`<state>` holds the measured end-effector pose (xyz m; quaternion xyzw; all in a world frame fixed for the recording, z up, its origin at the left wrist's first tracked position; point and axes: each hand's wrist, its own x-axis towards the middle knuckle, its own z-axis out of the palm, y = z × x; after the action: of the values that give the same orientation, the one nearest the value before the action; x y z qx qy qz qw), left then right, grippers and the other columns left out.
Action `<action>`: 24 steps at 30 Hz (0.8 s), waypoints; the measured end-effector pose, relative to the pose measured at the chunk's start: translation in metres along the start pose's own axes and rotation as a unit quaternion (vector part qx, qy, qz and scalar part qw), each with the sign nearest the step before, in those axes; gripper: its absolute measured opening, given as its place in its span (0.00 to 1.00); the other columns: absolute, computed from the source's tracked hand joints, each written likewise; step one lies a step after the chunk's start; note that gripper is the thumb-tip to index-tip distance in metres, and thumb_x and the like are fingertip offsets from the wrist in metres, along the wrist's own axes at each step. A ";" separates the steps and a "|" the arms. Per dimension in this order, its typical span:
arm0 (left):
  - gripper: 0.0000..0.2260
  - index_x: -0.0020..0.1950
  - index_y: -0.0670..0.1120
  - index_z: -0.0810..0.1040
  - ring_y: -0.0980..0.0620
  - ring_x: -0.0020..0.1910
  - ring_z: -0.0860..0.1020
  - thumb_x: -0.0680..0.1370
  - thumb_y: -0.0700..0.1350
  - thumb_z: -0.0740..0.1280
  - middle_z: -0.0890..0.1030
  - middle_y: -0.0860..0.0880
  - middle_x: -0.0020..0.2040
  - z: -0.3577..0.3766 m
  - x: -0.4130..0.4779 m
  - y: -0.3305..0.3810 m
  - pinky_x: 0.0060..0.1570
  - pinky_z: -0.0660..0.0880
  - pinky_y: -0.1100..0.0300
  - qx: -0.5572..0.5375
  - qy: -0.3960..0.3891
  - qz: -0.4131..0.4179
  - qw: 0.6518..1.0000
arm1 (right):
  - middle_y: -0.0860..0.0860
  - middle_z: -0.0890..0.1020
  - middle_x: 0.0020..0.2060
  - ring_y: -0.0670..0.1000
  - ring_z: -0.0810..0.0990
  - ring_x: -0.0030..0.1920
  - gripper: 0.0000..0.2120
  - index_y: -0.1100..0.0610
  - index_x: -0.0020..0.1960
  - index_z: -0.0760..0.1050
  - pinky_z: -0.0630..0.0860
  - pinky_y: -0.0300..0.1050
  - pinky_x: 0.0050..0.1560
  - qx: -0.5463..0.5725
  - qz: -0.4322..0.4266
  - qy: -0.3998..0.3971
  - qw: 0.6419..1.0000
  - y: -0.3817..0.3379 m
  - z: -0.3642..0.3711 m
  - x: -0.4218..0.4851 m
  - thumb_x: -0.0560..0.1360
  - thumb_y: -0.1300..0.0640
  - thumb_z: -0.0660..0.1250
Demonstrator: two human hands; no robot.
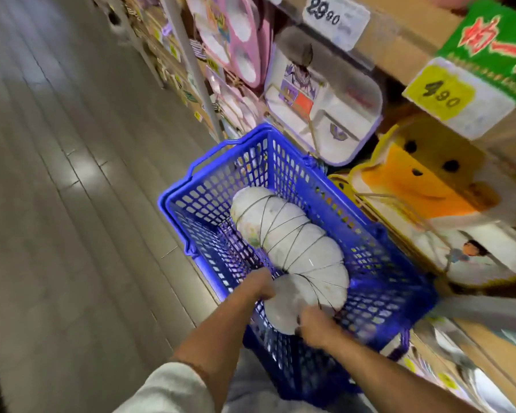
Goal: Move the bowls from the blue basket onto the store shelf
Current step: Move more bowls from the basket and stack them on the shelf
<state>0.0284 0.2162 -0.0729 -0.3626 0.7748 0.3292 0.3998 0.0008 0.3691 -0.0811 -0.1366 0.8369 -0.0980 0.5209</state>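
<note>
The tied stack of bowls (292, 242) lies on its side in the blue basket (176, 201), its long axis running from the far left back toward the person. The left grip (261, 289) and right grip (316, 323) each curl round the nearest end, one on either flank, so the whole length stretches away from them. The shelf (399, 43) stands to the right, nearer the right grip.
</note>
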 end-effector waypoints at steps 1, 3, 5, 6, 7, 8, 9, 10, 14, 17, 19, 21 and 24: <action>0.15 0.62 0.33 0.74 0.38 0.63 0.75 0.78 0.39 0.61 0.77 0.35 0.62 0.005 0.009 0.002 0.59 0.72 0.52 0.009 -0.013 0.002 1.000 | 0.57 0.80 0.46 0.51 0.81 0.40 0.11 0.59 0.61 0.73 0.76 0.38 0.37 0.008 0.008 0.058 0.998 0.001 0.004 0.004 0.79 0.60 0.64; 0.15 0.64 0.33 0.73 0.39 0.64 0.75 0.78 0.38 0.60 0.76 0.35 0.64 0.015 0.023 0.006 0.59 0.72 0.53 0.025 -0.035 0.001 0.999 | 0.52 0.79 0.40 0.48 0.79 0.35 0.10 0.58 0.57 0.74 0.73 0.36 0.31 0.004 0.019 0.076 0.997 0.013 0.009 0.014 0.77 0.58 0.67; 0.16 0.66 0.35 0.70 0.40 0.65 0.74 0.79 0.38 0.60 0.75 0.36 0.66 0.025 0.037 0.006 0.59 0.71 0.53 0.040 -0.045 -0.002 0.998 | 0.56 0.81 0.48 0.56 0.81 0.48 0.13 0.57 0.59 0.74 0.74 0.39 0.43 -0.104 -0.012 -0.002 0.994 0.013 0.000 0.017 0.76 0.53 0.66; 0.16 0.67 0.36 0.70 0.40 0.65 0.74 0.79 0.37 0.60 0.74 0.37 0.66 0.029 0.041 0.006 0.59 0.71 0.53 0.046 -0.046 -0.007 0.998 | 0.58 0.81 0.53 0.58 0.80 0.54 0.16 0.58 0.60 0.75 0.73 0.41 0.48 -0.122 -0.004 -0.037 0.992 0.015 -0.004 0.020 0.76 0.51 0.64; 0.16 0.67 0.37 0.69 0.40 0.65 0.74 0.79 0.37 0.60 0.74 0.37 0.66 0.032 0.046 0.005 0.59 0.72 0.53 0.052 -0.048 -0.013 0.997 | 0.60 0.80 0.56 0.59 0.79 0.56 0.17 0.59 0.61 0.75 0.72 0.42 0.49 -0.140 -0.006 -0.059 0.988 0.015 -0.009 0.021 0.76 0.51 0.64; 0.16 0.68 0.37 0.68 0.40 0.65 0.74 0.80 0.37 0.59 0.74 0.37 0.66 0.034 0.050 0.005 0.59 0.71 0.53 0.057 -0.048 -0.016 0.997 | 0.60 0.80 0.57 0.58 0.78 0.57 0.17 0.59 0.61 0.75 0.71 0.41 0.48 -0.126 -0.001 -0.078 0.989 0.016 -0.012 0.022 0.76 0.51 0.64; 0.16 0.68 0.37 0.68 0.40 0.65 0.73 0.80 0.37 0.59 0.73 0.38 0.67 0.034 0.054 0.004 0.59 0.71 0.53 0.063 -0.049 -0.016 0.997 | 0.60 0.80 0.57 0.58 0.78 0.57 0.17 0.59 0.61 0.76 0.70 0.40 0.47 -0.109 0.000 -0.075 0.991 0.016 -0.013 0.025 0.76 0.52 0.64; 0.16 0.68 0.38 0.68 0.40 0.65 0.74 0.80 0.37 0.59 0.74 0.38 0.66 0.035 0.059 0.003 0.59 0.71 0.53 0.070 -0.050 -0.011 0.996 | 0.60 0.80 0.58 0.57 0.79 0.57 0.16 0.60 0.60 0.77 0.71 0.40 0.48 -0.088 -0.007 -0.073 0.993 0.012 -0.016 0.025 0.76 0.53 0.65; 0.14 0.65 0.39 0.71 0.41 0.62 0.75 0.79 0.35 0.60 0.75 0.39 0.64 0.035 0.063 0.005 0.52 0.71 0.53 0.121 -0.058 0.019 0.991 | 0.61 0.81 0.57 0.60 0.80 0.56 0.15 0.62 0.62 0.76 0.76 0.51 0.58 -0.025 -0.015 -0.096 0.995 0.010 -0.021 0.023 0.77 0.58 0.65; 0.14 0.64 0.38 0.71 0.41 0.61 0.75 0.78 0.35 0.60 0.74 0.39 0.64 0.028 0.058 0.005 0.50 0.71 0.54 0.160 -0.073 0.047 0.983 | 0.59 0.82 0.49 0.55 0.84 0.48 0.09 0.62 0.54 0.79 0.78 0.42 0.45 0.033 -0.025 -0.102 0.994 0.013 -0.025 0.017 0.78 0.60 0.63; 0.14 0.64 0.37 0.71 0.41 0.61 0.75 0.78 0.35 0.60 0.74 0.39 0.64 0.019 0.052 0.007 0.51 0.72 0.54 0.182 -0.078 0.056 0.979 | 0.56 0.83 0.43 0.47 0.82 0.36 0.09 0.57 0.41 0.78 0.75 0.35 0.36 0.057 -0.016 -0.096 0.994 0.014 -0.030 0.010 0.78 0.59 0.62; 0.15 0.65 0.37 0.70 0.41 0.63 0.75 0.79 0.36 0.60 0.74 0.38 0.65 0.010 0.041 0.011 0.54 0.72 0.53 0.199 -0.072 0.063 0.975 | 0.50 0.81 0.35 0.44 0.77 0.31 0.12 0.54 0.36 0.74 0.72 0.32 0.32 0.072 0.008 -0.081 0.994 0.015 -0.038 0.006 0.78 0.56 0.64; 0.16 0.66 0.36 0.70 0.40 0.65 0.73 0.79 0.36 0.58 0.74 0.38 0.66 -0.007 0.023 0.016 0.60 0.72 0.53 0.214 -0.062 0.087 0.971 | 0.47 0.75 0.28 0.45 0.73 0.29 0.15 0.53 0.32 0.72 0.67 0.34 0.27 0.081 0.012 -0.052 0.995 0.017 -0.052 -0.004 0.77 0.54 0.66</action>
<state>0.0034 0.2122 -0.0858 -0.1790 0.8296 0.2105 0.4852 -0.0463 0.3877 -0.0606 -0.0885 0.7995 -0.1522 0.5743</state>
